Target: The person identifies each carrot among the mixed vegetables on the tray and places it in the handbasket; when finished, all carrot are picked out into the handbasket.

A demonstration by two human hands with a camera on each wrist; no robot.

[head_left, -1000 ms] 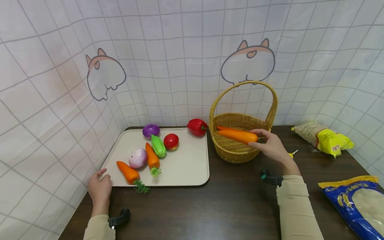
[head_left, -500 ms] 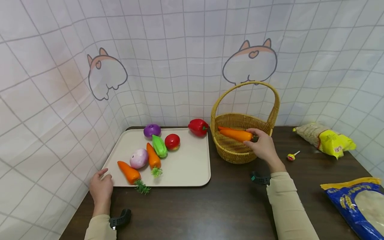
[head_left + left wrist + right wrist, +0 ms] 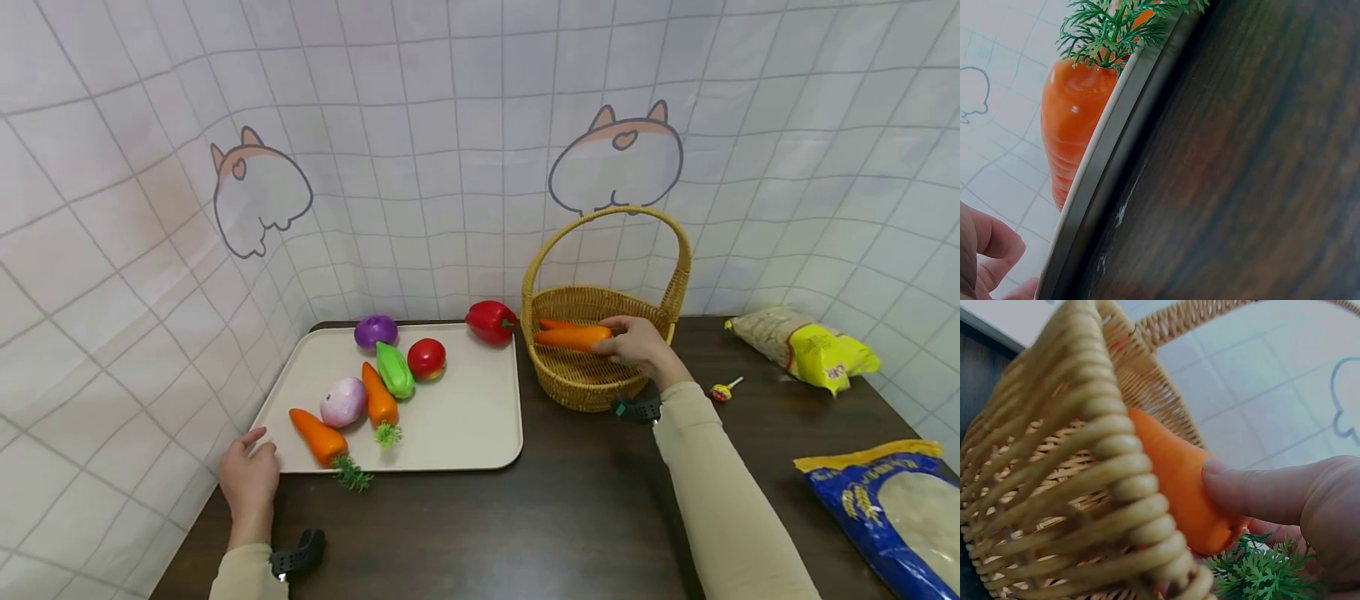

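My right hand [image 3: 637, 343] pinches an orange carrot [image 3: 572, 337] by its thick end, inside the wicker basket [image 3: 585, 398]. Behind it in the basket lies another carrot [image 3: 558, 323]. In the right wrist view the thumb presses the held carrot [image 3: 1179, 481], and its green leaves [image 3: 1266, 569] hang below. At the tray's front left corner my left hand [image 3: 250, 477] rests by the rim with relaxed fingers, holding nothing. Nearest to it is a carrot [image 3: 318, 436] on the beige tray [image 3: 457, 425], also seen as a carrot [image 3: 1079, 125] in the left wrist view.
The tray also bears an onion [image 3: 344, 402], a carrot [image 3: 379, 396], a green star fruit [image 3: 395, 371], a red fruit [image 3: 427, 358], a purple vegetable [image 3: 376, 332] and a red pepper [image 3: 491, 322]. To the right lie a lollipop [image 3: 722, 392], a yellow bag [image 3: 817, 350] and a blue bag [image 3: 885, 508].
My right hand has moved left and lower into the basket with the carrot, which now lies close beside the other one. The left hand has stayed by the tray's corner.
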